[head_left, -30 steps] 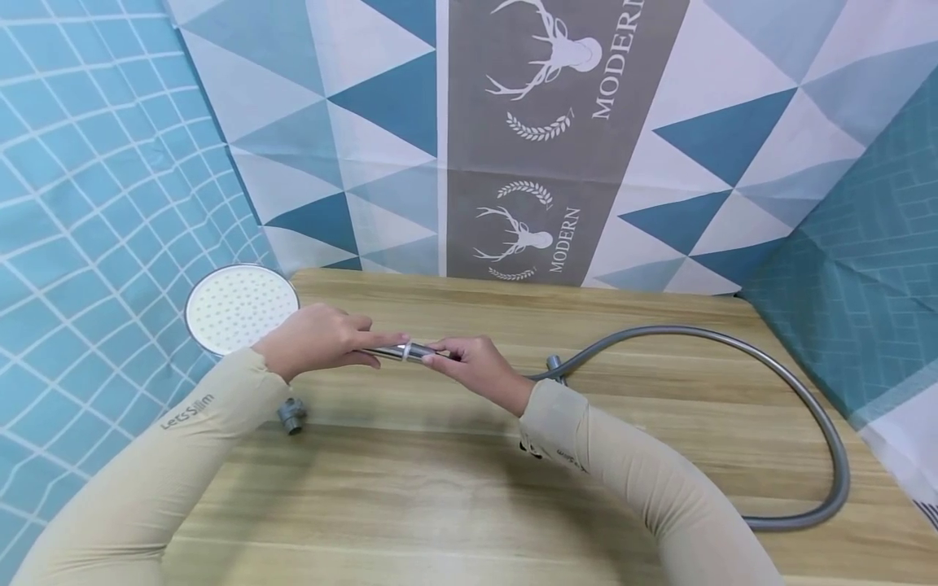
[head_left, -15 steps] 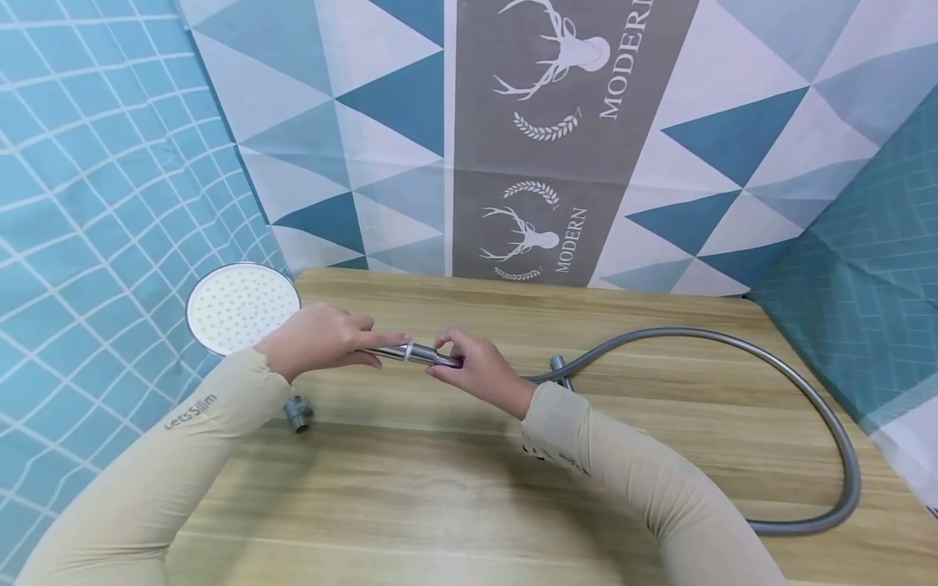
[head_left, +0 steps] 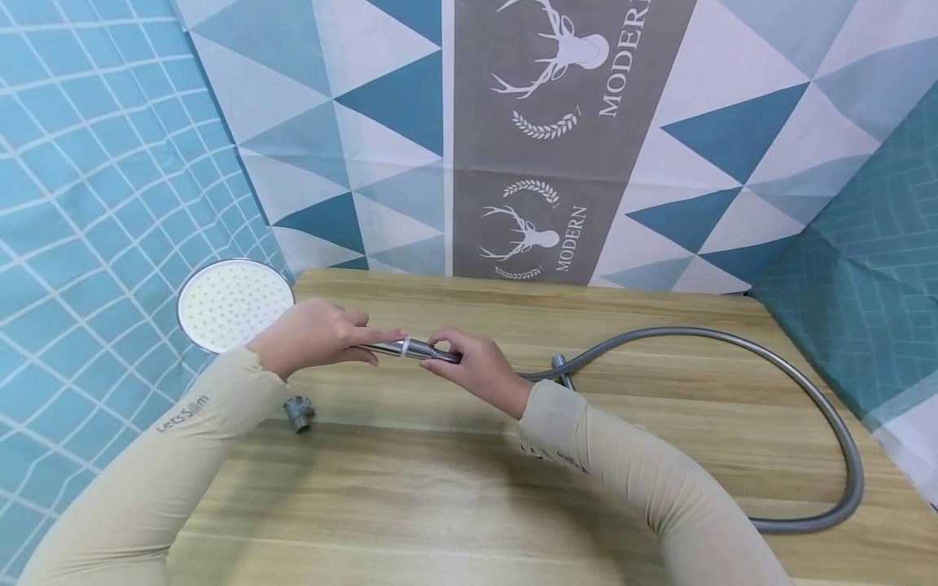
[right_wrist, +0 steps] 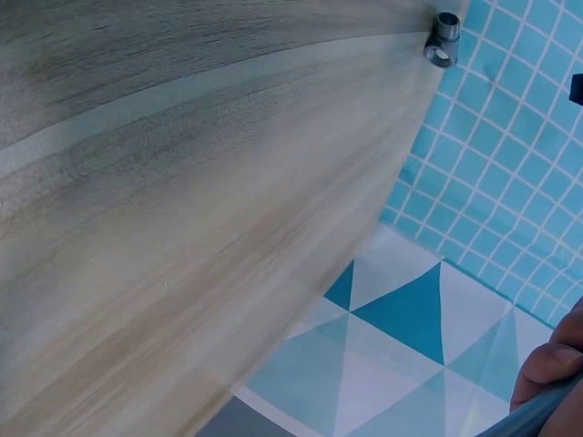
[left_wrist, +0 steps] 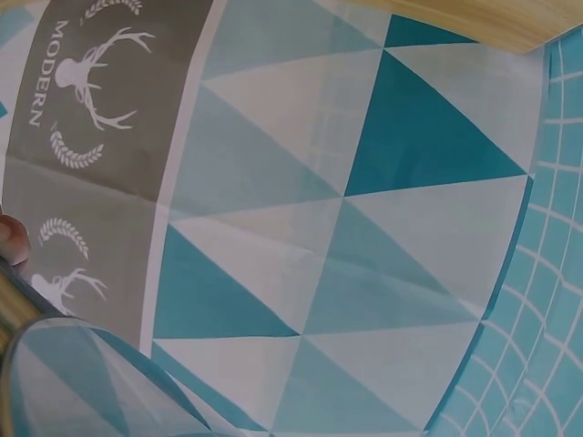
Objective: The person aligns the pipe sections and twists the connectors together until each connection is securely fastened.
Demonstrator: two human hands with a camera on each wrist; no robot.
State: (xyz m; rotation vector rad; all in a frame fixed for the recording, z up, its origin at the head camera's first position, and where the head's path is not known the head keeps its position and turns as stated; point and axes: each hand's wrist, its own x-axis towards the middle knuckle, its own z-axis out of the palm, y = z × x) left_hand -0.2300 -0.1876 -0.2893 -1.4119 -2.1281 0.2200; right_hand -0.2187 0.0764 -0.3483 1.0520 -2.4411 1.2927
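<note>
A round shower head (head_left: 234,305) with a pale nozzle face tilts up at the left in the head view. My left hand (head_left: 315,335) grips its chrome handle, index finger extended along it. The handle's end meets a metal hose connector (head_left: 419,349), with a white ring between them. My right hand (head_left: 479,366) holds the hose just behind that connector, thumb and index finger around it. In the left wrist view the shower head's mirrored back (left_wrist: 82,382) shows. The right wrist view catches only part of the right hand and the hose (right_wrist: 528,419). Threads are hidden.
The grey hose (head_left: 821,391) loops across the right of the wooden table (head_left: 454,505). A small grey fitting (head_left: 299,413) stands at the table's left. Another metal piece (head_left: 561,368) lies under the hose. Patterned sheets (head_left: 396,163) rise behind and at both sides.
My right fingers have come off the connector, drawn back to the right, then moved slightly left again. The shower head has shifted a little left with my left hand.
</note>
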